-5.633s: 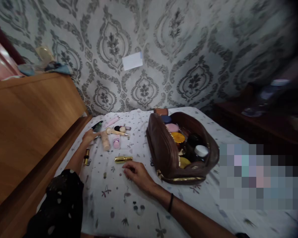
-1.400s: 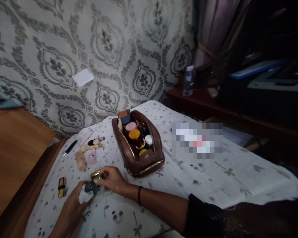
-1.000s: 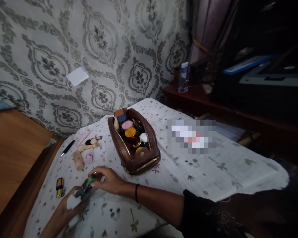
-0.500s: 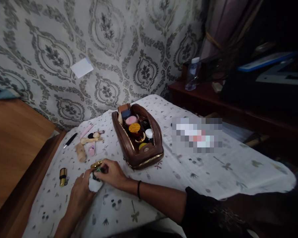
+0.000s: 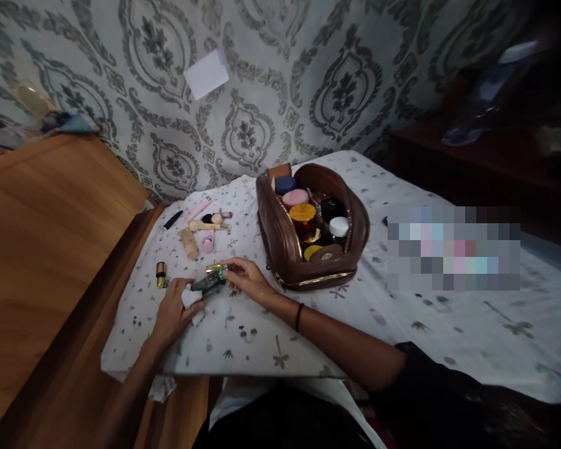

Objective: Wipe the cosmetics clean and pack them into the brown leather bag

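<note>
My left hand (image 5: pixel 172 312) is closed around a crumpled white tissue (image 5: pixel 192 297), which presses against one end of a small dark green bottle (image 5: pixel 209 283). At the bottle's other, bright green end, the fingers of my right hand (image 5: pixel 247 280) are closed on it. The bottle lies tilted between both hands, low over the cloth. A gold tube (image 5: pixel 214 267) is just beyond my right fingertips. To the right stands an unzipped brown toiletry bag (image 5: pixel 280 249), holding several jars, among them an amber jar (image 5: pixel 303 218) and a white-lidded one (image 5: pixel 339 227).
Beyond my left hand lie a gold-and-black lipstick (image 5: pixel 161 274), a beige tube (image 5: pixel 188 243), a pink bottle (image 5: pixel 207 241), brushes (image 5: pixel 210 226) and a black pen (image 5: pixel 171 221). A wooden cabinet (image 5: pixel 51 249) borders the left. A blurred-out patch covers something at right.
The view has swung left, so everything appears farther right. My hands have drawn slightly apart, and more of the green bottle shows between them.
</note>
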A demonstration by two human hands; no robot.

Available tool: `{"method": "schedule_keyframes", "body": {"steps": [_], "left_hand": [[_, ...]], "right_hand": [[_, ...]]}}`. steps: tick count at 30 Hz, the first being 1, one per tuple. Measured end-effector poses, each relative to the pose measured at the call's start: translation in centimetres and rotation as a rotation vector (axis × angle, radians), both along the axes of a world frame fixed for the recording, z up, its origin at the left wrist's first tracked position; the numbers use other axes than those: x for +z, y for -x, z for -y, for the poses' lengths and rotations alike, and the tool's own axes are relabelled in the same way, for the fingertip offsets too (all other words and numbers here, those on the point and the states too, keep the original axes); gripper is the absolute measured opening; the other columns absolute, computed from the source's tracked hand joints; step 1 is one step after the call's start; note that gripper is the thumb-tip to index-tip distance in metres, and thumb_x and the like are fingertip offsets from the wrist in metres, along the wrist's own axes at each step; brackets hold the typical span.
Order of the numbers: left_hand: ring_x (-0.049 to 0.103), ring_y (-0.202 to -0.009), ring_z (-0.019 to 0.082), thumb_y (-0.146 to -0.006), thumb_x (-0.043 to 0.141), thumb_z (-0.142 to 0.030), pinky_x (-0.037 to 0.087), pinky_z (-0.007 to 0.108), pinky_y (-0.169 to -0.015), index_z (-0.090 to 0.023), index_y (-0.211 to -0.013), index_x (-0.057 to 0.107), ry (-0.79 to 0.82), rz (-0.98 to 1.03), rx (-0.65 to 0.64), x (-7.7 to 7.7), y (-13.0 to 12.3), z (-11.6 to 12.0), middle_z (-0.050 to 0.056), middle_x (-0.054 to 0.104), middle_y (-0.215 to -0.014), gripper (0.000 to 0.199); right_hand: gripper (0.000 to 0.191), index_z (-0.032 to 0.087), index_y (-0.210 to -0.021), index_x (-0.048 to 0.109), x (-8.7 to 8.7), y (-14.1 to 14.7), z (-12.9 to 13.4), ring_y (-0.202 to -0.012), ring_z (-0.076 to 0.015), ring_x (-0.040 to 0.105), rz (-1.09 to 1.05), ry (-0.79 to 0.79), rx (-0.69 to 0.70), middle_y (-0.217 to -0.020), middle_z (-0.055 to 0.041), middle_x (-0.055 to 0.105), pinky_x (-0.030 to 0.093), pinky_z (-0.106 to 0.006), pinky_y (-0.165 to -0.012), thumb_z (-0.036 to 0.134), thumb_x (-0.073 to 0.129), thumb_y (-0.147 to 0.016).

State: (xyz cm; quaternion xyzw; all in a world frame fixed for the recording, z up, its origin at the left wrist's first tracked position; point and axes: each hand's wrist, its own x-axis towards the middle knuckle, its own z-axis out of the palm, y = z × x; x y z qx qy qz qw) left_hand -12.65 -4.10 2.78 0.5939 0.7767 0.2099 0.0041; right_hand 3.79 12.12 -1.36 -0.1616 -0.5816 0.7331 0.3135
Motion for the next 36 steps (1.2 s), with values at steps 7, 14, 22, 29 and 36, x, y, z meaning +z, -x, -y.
{"method": "schedule_keyframes", "body": {"steps": [7, 14, 22, 29, 36], "left_hand": [[0.061, -0.096, 0.025, -0.092, 0.040, -0.030, 0.050, 0.039, -0.085, -0.018, -0.120, 0.055, -0.078, -0.005, 0.086, -0.2, 0.2, 1.0, 0.009, 0.059, -0.105, 0.035], [0.061, -0.079, 0.022, -0.077, 0.048, -0.016, 0.048, 0.032, -0.071, -0.019, -0.106, 0.055, -0.318, 0.007, 0.222, 1.3, -0.3, -0.9, 0.003, 0.062, -0.091, 0.030], [0.058, -0.103, 0.023, -0.076, 0.043, -0.005, 0.048, 0.034, -0.088, -0.017, -0.111, 0.053, -0.277, -0.099, -0.112, 1.4, -3.8, -5.7, 0.009, 0.057, -0.107, 0.038], [0.055, -0.115, 0.030, -0.094, 0.049, -0.030, 0.043, 0.044, -0.096, -0.014, -0.136, 0.046, -0.020, -0.352, -0.221, 0.0, -4.0, -5.2, 0.016, 0.059, -0.126, 0.045], [0.054, -0.125, 0.027, -0.085, 0.046, -0.008, 0.044, 0.043, -0.101, -0.016, -0.147, 0.039, -0.028, -0.353, -0.271, 0.0, -3.7, -4.1, 0.015, 0.057, -0.138, 0.063]], "right_hand": [[0.030, 0.016, -0.101, 0.066, -0.1, -0.1, 0.0, -0.055, -0.0102, 0.055, -0.012, -0.004, 0.020, -0.070, 0.0022, 0.054, 0.039, -0.019, -0.041, 0.036, 0.066, -0.078], [0.034, 0.016, -0.102, 0.065, -0.2, 0.1, 0.0, -0.056, -0.0107, 0.055, -0.016, -0.005, 0.031, -0.071, 0.0019, 0.055, 0.039, -0.019, -0.041, 0.038, 0.068, -0.076], [0.036, 0.017, -0.100, 0.064, -0.3, 0.1, 0.2, -0.054, -0.0105, 0.052, -0.046, -0.003, 0.034, -0.068, 0.0027, 0.055, 0.040, -0.021, -0.046, 0.043, 0.070, -0.075], [0.030, 0.018, -0.090, 0.065, -0.8, 0.5, 0.0, -0.050, -0.0088, 0.045, -0.058, -0.025, 0.013, -0.062, 0.0043, 0.053, 0.037, -0.021, -0.044, 0.044, 0.069, -0.075], [0.033, 0.016, -0.096, 0.066, -0.3, 0.1, 0.2, -0.051, -0.0101, 0.053, -0.041, -0.044, 0.051, -0.065, 0.0035, 0.056, 0.043, -0.022, -0.048, 0.043, 0.069, -0.077]]}}
